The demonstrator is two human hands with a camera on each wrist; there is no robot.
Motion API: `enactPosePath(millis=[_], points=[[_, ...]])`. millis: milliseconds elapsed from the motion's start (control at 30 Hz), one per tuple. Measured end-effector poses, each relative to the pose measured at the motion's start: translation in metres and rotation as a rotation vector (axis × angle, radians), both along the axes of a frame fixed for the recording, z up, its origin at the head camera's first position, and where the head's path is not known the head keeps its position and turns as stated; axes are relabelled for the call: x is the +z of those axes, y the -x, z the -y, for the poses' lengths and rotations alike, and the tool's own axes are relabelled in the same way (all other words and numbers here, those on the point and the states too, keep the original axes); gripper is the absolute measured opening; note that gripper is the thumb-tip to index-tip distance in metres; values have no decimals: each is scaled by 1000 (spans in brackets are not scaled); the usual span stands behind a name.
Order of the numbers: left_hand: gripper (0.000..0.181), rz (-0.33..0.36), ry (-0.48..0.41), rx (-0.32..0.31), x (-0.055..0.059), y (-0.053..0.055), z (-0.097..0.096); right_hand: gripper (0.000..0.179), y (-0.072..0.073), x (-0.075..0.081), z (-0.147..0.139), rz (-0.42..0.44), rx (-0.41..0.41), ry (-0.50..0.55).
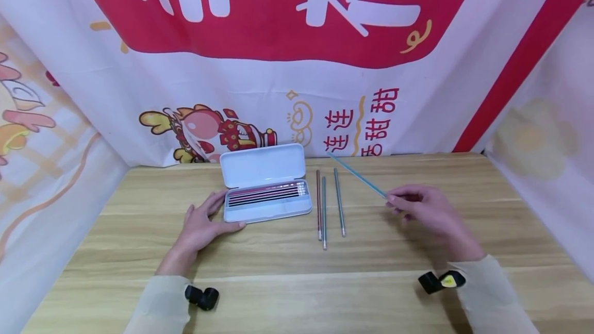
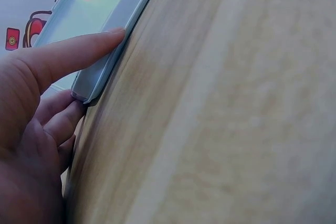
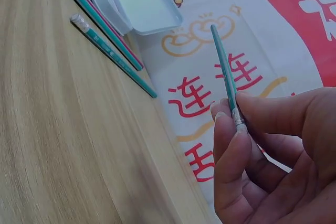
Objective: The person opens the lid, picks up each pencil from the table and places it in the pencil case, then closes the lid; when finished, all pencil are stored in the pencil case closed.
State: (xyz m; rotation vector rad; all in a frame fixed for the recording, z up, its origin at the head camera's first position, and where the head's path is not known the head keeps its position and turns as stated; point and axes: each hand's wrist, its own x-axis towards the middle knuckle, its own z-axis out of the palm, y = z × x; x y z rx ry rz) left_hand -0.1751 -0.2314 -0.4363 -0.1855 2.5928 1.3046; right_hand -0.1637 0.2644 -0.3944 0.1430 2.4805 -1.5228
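Observation:
An open white pencil case (image 1: pixel 264 216) with its lid raised holds several dark pencils (image 1: pixel 264 195) in a row. My left hand (image 1: pixel 201 228) holds the case by its left end, thumb along the front edge and fingers at the left side; the left wrist view shows the thumb (image 2: pixel 79 51) resting on the rim. On the right, my right hand (image 1: pixel 422 207) pinches a green pencil (image 1: pixel 357 174) near its eraser end, raised over the table. In the right wrist view this pencil (image 3: pixel 226 72) points up, away from the fingers.
Right of the case lie a reddish pencil (image 1: pixel 318 205) and two green pencils, one (image 1: pixel 324 213) beside it and another (image 1: pixel 340 202) a little apart. The wooden table (image 1: pixel 297 298) ends at a printed cloth (image 1: pixel 260 81) behind, with more cloth at both sides.

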Motion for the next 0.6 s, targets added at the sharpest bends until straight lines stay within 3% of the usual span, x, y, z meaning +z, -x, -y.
enactPosePath(millis=[367,600], points=[[114,-3,7,-6,-3,0,3,29,14,15,42,-59,57,-88],[113,-1,8,-3,-3,1,2,21,28,13,73,-113,120,-130]])
